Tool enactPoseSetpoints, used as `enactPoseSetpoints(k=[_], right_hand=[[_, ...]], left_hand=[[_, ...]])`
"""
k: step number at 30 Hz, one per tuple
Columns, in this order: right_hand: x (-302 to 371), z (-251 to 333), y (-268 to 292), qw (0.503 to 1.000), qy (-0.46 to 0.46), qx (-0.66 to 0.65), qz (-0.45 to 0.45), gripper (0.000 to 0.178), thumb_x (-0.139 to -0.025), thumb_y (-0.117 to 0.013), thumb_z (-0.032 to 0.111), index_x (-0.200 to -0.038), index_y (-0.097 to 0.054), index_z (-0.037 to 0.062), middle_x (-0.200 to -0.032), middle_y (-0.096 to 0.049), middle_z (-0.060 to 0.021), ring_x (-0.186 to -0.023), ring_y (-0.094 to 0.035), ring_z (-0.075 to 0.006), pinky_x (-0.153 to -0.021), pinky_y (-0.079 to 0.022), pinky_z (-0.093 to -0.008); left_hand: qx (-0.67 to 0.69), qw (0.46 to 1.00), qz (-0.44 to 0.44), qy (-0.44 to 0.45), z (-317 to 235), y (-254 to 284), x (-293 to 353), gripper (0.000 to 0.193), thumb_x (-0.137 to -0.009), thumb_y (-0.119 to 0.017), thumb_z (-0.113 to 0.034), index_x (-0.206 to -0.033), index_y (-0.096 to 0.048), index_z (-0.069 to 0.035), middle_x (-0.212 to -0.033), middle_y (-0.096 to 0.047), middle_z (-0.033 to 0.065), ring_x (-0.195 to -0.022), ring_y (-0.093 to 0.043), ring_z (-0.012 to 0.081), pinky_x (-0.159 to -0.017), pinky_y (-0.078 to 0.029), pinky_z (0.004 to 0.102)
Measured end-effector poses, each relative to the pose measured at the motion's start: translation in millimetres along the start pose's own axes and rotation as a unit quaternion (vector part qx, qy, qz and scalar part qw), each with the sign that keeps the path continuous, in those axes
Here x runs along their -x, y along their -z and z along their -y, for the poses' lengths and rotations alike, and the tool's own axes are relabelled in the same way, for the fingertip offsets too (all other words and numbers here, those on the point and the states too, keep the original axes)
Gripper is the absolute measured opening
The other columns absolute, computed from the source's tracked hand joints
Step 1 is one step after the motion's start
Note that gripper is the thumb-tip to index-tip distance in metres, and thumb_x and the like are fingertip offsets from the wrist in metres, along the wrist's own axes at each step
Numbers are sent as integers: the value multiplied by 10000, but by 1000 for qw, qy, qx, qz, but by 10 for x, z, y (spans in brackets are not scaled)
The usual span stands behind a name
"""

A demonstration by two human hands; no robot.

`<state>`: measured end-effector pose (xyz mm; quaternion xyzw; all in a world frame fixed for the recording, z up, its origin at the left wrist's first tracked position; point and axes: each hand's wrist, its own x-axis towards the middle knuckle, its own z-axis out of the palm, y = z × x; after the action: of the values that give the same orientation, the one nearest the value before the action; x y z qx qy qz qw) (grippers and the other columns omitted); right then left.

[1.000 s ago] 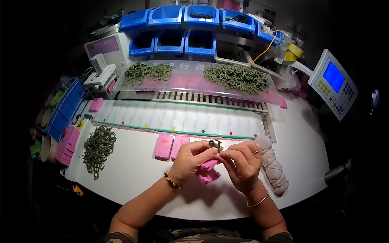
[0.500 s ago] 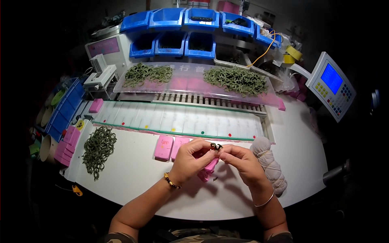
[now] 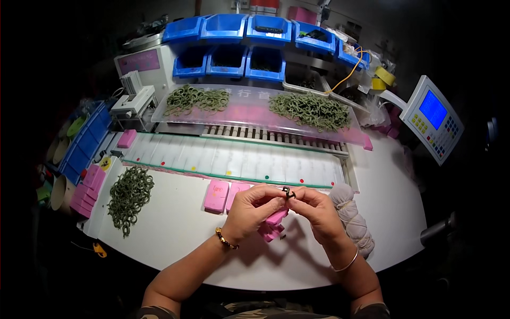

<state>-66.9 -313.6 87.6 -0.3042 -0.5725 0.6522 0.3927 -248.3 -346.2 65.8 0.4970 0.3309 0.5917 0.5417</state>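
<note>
My left hand [image 3: 254,211] and my right hand [image 3: 317,211] meet over the near middle of the white table. A small dark green ring-like piece [image 3: 288,193] is pinched between the fingertips of both hands. Fingers cover part of it, so its full shape is hidden. Stacked pink blocks [image 3: 272,232] stand right under my left fingers, and a tiny dark bit [image 3: 282,237] lies beside them. Two more pink blocks [image 3: 216,196] sit side by side just left of my left hand. Off to the left, a loose pile of green rings [image 3: 130,196] is spread on the table.
Beyond my hands lies a long glass-covered strip [image 3: 249,167] with coloured dots. Behind it, a translucent tray [image 3: 247,112] carries two heaps of green rings. Blue bins [image 3: 223,27] line the back. A wrapped grey bundle [image 3: 351,218] and a control panel [image 3: 433,114] are at right.
The ring-like piece has turned a little between my fingertips. Both hands keep their pinch in nearly the same place, and the whole view has shifted slightly.
</note>
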Motion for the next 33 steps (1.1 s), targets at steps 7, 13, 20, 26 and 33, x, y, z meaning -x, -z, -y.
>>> enactPoseSetpoints(k=[7, 13, 20, 26, 33], right_hand=[[8, 13, -11, 999, -43, -20, -5, 92, -900, -660, 103, -918, -639, 15, -933, -633, -19, -882, -578, -95, -832, -456, -248], [4, -8, -25, 1000, -16, 0, -27, 184, -867, -700, 92, -1010, -602, 29, -945, -623, -20, -886, -587, -95, -806, -471, -244], [31, 4, -52, 992, 33, 75, -93, 364, -827, -723, 78, -1145, -550, 49, -1067, -602, -33, -988, -565, -102, -785, -459, -229], [44, 18, -48, 995, 28, 57, -83, 419, -816, -724, 45, -1185, -525, 48, -1070, -591, -40, -995, -561, -98, -782, -454, -222], [2, 24, -77, 995, 29, 50, -75, 413, -824, -710, 27, -1189, -516, 26, -1069, -584, -54, -989, -561, -106, -800, -478, -230]], left_hand=[[-26, 1000, -6, -12, -10, -2, 4, 112, -908, -619, -25, -1007, -663, 4, -976, -649, 44, -890, -632, 103, -786, -521, 233], [-27, 999, -3, 44, 30, 12, 11, 127, -917, -621, -64, -1019, -627, 12, -953, -660, 40, -848, -627, 78, -765, -517, 221], [-14, 996, -49, 78, 44, 11, -4, 101, -910, -621, -59, -991, -618, 2, -898, -635, 6, -806, -609, 58, -704, -494, 197], [-13, 994, -82, 77, 42, -27, -11, 87, -882, -647, -54, -948, -619, -5, -808, -598, -24, -714, -557, 26, -637, -463, 177], [-27, 994, -81, 73, 86, -15, -3, 73, -883, -641, -26, -935, -595, -3, -792, -602, 2, -716, -604, 58, -644, -504, 196]])
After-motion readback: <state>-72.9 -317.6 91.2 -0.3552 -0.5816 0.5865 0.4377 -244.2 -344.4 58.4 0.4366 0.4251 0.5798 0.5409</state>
